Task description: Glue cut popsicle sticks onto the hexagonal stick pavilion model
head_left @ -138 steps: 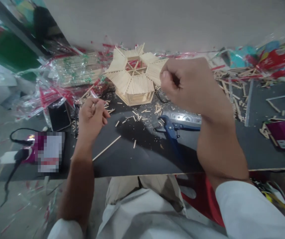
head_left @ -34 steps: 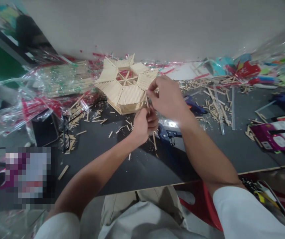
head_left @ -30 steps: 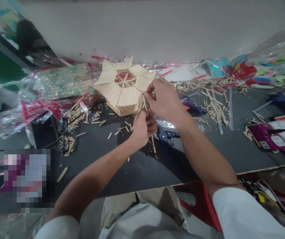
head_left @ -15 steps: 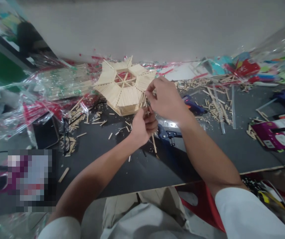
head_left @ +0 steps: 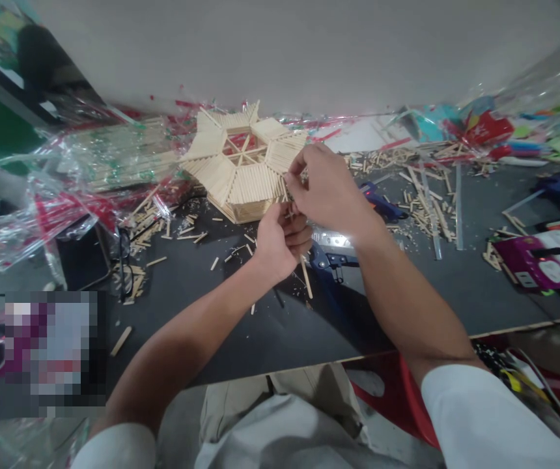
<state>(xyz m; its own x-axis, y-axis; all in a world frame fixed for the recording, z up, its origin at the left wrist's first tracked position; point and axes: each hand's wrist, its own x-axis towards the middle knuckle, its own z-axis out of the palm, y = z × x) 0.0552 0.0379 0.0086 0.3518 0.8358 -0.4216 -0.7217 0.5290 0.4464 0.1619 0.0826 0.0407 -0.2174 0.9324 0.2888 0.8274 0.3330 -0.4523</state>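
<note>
A star-shaped model built of pale wooden sticks (head_left: pixel 253 184) stands on the dark table, with a six-sided opening and crossed sticks in its middle. At its front right corner my right hand (head_left: pixel 326 189) is closed in a pinch, thumb and forefinger touching or very near the edge. Just below, my left hand (head_left: pixel 282 244) has its fingers curled and thumb pressed in, close to the same corner. A thin pale sliver shows between the two hands, but what either one grips is hidden by the fingers. A loose stick (head_left: pixel 306 279) lies beneath my left hand.
Right of my hands lie a blue-handled cutter (head_left: pixel 331 260), a blue glue gun (head_left: pixel 382 205) and clear glue sticks (head_left: pixel 459 208). Cut stick pieces (head_left: pixel 424 215) litter the table (head_left: pixel 221 352). Bundled sticks in plastic (head_left: pixel 124 156), glasses (head_left: pixel 122 264) and a phone (head_left: pixel 82 254) are left.
The whole view has shifted slightly. Both hands stay at the model's front right corner, with the left hand a little nearer to the right one.
</note>
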